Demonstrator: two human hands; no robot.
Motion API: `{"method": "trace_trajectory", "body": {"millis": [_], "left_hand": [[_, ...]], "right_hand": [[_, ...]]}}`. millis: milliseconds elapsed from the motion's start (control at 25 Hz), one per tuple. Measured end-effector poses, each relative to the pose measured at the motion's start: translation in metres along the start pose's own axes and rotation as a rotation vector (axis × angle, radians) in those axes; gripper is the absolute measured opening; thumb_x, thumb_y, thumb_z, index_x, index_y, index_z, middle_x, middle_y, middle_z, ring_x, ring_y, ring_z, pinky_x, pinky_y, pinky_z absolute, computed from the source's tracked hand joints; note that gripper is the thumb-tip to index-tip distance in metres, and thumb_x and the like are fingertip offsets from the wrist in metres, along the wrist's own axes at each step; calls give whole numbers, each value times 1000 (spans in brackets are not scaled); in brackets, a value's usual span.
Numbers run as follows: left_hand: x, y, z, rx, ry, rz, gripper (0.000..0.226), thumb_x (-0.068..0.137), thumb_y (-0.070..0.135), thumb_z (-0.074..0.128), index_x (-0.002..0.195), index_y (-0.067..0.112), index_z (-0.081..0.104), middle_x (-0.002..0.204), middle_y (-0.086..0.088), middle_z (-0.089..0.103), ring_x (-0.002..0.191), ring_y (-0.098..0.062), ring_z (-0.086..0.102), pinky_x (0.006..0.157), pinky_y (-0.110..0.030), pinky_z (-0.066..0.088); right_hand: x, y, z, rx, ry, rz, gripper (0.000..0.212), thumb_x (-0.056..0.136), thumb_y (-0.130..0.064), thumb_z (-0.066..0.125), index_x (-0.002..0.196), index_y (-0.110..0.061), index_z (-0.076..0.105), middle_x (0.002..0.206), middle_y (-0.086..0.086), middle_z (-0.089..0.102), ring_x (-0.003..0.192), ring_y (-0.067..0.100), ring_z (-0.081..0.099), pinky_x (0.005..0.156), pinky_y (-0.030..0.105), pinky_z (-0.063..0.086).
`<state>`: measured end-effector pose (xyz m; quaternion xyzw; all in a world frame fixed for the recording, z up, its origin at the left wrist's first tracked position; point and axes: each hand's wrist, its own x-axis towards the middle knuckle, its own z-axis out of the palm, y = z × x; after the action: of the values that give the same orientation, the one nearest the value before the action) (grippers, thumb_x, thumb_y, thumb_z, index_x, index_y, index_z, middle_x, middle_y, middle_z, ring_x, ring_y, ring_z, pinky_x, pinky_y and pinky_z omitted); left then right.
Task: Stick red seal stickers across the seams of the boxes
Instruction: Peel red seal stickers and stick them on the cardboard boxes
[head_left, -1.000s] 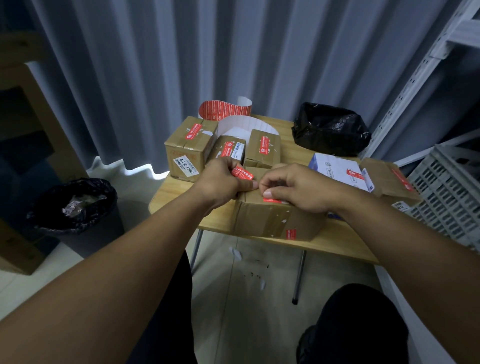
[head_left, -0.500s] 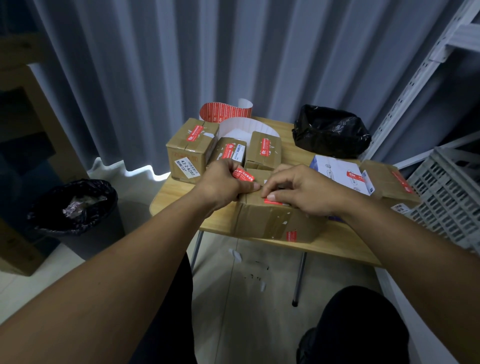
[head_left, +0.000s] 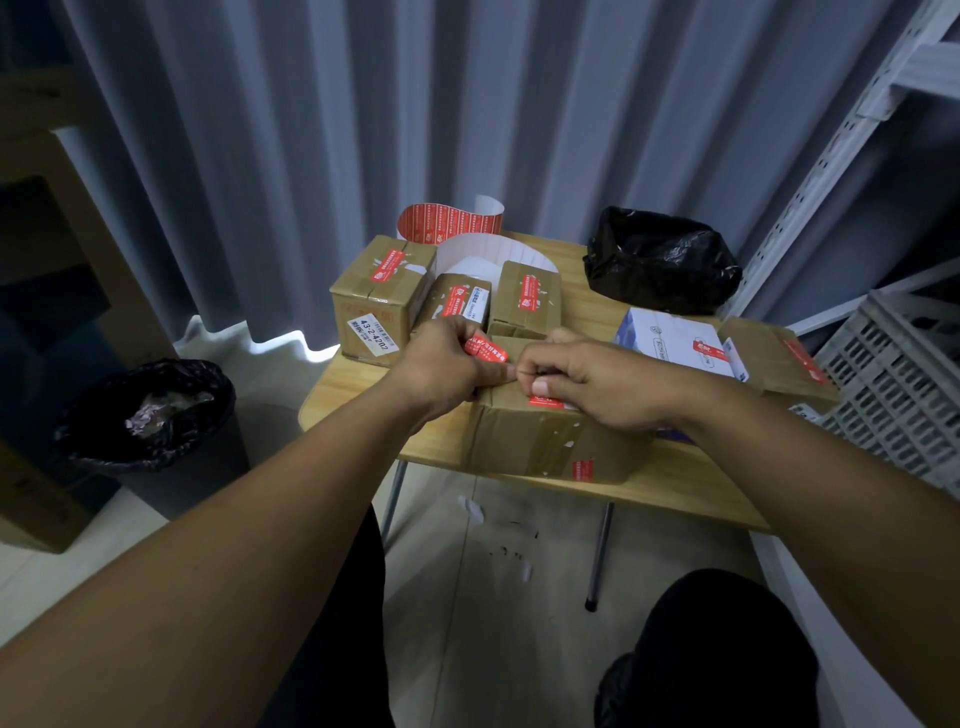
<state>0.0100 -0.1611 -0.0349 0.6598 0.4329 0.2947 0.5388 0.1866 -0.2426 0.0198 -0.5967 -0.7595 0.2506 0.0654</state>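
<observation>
A brown cardboard box lies at the table's front edge under both hands. My left hand pinches a red seal sticker above the box's top left corner. My right hand rests on the box top, fingers curled, with its thumb by another red sticker stuck at the top front edge. A third red sticker sits low on the box's front face. Behind, three smaller brown boxes each carry a red sticker.
A curled strip of red stickers on white backing stands at the table's back. A black bag, a white-blue box and a flat brown box lie to the right. A grey crate is far right, a lined bin at left.
My right hand's fingers have drawn in a little on the box top. My left hand still holds the sticker in much the same place.
</observation>
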Motion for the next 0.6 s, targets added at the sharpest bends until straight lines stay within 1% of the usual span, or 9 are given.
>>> {"method": "trace_trajectory", "body": {"millis": [120,240,320,440,520,560,600], "left_hand": [[-1,1,0,1,-1,-2,37,80,12,83,109,3,62,97,-9,69,88,-19,67,68,-29,58],[-2,3,1,-34,-1,-18,44,77,10,86,113,0,62,98,-12,70,82,-15,66,59,-20,57],[-3,4,1,-37,-4,-30,46,77,10,86,115,0,62,104,-13,71,84,-15,67,59,-17,57],[-4,6,1,-40,-10,-37,46,77,9,85,116,0,61,103,-12,71,86,-16,68,59,-18,57],[-5,7,2,-44,-14,-35,45,78,9,85,116,1,61,101,-10,70,85,-15,67,56,-16,56],[-5,7,2,-44,-15,-35,45,78,9,85,116,1,61,102,-10,70,86,-15,67,58,-17,57],[-4,7,2,-42,-17,-37,45,78,9,85,116,2,62,104,-10,70,88,-15,68,61,-19,58]], "right_hand": [[1,2,-2,12,-10,13,14,104,-24,49,97,-29,60,105,-6,46,100,14,51,82,28,43],[-4,6,-3,64,50,21,12,105,-23,48,104,-25,59,109,-4,48,99,11,50,77,17,37],[-6,7,-3,97,71,27,12,105,-23,48,106,-25,59,109,-3,48,99,11,51,77,19,38],[-8,8,-2,100,83,13,11,105,-22,49,106,-25,59,108,-4,49,98,11,51,78,22,39],[-9,8,-1,118,104,6,11,105,-21,49,107,-22,60,106,-2,50,90,12,52,70,17,42],[-10,8,-1,151,114,7,11,105,-20,49,107,-21,60,104,-1,51,83,11,52,62,16,45],[-11,8,0,186,124,11,11,105,-20,49,106,-21,60,103,0,51,76,9,51,54,20,47]]}}
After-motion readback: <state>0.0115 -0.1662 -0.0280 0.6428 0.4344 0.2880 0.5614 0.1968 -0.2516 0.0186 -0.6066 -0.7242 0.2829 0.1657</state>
